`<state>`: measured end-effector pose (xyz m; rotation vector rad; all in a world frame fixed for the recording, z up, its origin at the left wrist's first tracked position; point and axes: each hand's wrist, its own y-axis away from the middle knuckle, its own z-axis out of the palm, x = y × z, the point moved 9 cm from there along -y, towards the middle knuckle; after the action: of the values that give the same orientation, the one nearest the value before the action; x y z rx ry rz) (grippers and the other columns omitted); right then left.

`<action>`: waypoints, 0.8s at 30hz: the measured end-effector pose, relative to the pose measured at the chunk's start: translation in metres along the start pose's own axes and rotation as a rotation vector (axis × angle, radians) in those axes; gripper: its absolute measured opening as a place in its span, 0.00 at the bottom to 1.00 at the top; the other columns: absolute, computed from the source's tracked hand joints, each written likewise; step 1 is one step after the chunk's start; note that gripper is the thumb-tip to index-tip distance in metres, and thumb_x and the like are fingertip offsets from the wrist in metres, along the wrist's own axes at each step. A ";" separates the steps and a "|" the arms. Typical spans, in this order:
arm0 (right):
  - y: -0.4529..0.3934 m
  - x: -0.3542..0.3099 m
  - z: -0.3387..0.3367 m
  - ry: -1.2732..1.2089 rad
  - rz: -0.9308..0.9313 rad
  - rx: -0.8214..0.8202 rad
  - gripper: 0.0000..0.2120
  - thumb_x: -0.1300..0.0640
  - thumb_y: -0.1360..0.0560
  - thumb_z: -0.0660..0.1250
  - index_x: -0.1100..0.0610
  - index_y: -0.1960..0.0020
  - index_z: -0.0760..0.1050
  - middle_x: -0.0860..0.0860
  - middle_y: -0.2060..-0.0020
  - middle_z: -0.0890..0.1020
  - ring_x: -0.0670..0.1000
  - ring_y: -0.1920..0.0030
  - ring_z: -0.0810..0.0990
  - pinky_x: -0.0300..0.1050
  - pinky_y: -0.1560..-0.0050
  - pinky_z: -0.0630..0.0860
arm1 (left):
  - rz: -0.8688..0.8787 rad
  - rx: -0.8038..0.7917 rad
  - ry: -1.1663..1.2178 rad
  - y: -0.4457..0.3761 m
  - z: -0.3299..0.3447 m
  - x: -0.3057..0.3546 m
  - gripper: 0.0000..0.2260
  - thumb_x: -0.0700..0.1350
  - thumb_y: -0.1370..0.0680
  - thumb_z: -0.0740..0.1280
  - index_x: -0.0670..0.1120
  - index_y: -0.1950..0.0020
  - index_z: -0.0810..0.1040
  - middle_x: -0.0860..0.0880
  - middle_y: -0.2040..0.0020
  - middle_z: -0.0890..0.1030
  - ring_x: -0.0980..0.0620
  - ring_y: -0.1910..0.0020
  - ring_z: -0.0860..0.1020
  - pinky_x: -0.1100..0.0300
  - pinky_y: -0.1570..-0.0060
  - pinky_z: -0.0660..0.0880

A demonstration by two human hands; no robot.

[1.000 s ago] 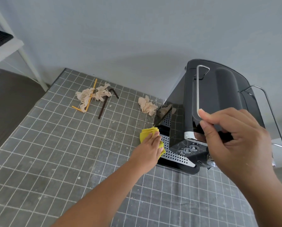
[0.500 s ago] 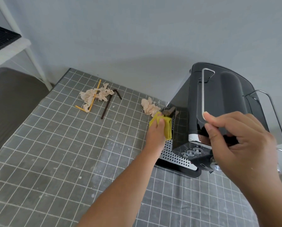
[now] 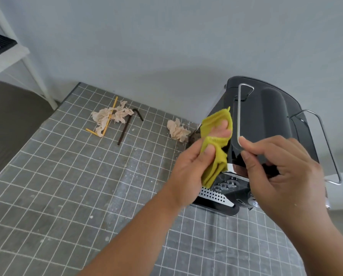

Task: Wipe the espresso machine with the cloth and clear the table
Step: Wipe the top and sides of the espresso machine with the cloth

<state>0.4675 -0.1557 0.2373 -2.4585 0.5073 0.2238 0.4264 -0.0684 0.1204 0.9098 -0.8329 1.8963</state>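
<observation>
Left hand [image 3: 194, 168] pinches the cloth [image 3: 216, 136] against the machine [image 3: 266, 124]; right hand [image 3: 282, 172] grips its front. Loose cloth below the fingers could snag the knobs [image 3: 226, 183].

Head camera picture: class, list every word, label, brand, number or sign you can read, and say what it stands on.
None can be read.
espresso machine: no legible brand; a small pale mark on its lower front panel is too blurred to read.
yellow cloth: no print.
grid table cover: lines only, no numbers.
</observation>
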 end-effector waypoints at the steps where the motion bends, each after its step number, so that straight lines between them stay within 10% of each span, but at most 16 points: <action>1: 0.000 0.000 0.000 -0.002 -0.001 0.001 0.07 0.61 0.26 0.68 0.58 0.51 0.83 0.49 0.63 0.82 0.55 0.66 0.74 0.43 0.65 0.71 | 0.032 -0.001 -0.045 0.012 0.004 0.001 0.22 0.50 0.18 0.54 0.41 0.27 0.67 0.44 0.32 0.72 0.46 0.34 0.68 0.54 0.33 0.65; 10: 0.000 0.000 -0.002 -0.041 0.016 0.015 0.15 0.64 0.28 0.60 0.58 0.49 0.83 0.47 0.62 0.80 0.51 0.63 0.73 0.40 0.63 0.72 | 0.465 0.049 -0.645 0.001 0.009 0.035 0.22 0.52 0.17 0.51 0.36 0.43 0.76 0.43 0.39 0.79 0.43 0.31 0.71 0.40 0.33 0.65; 24: 0.001 0.004 -0.003 -0.041 0.061 0.020 0.20 0.62 0.31 0.56 0.54 0.49 0.84 0.46 0.63 0.80 0.51 0.63 0.73 0.36 0.63 0.70 | 0.247 0.060 -0.620 -0.085 -0.012 0.030 0.14 0.44 0.16 0.53 0.43 0.39 0.76 0.47 0.39 0.79 0.53 0.38 0.75 0.52 0.36 0.70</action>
<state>0.4710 -0.1590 0.2381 -2.4163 0.5654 0.2920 0.4873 -0.0112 0.1558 1.5299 -1.3038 1.8670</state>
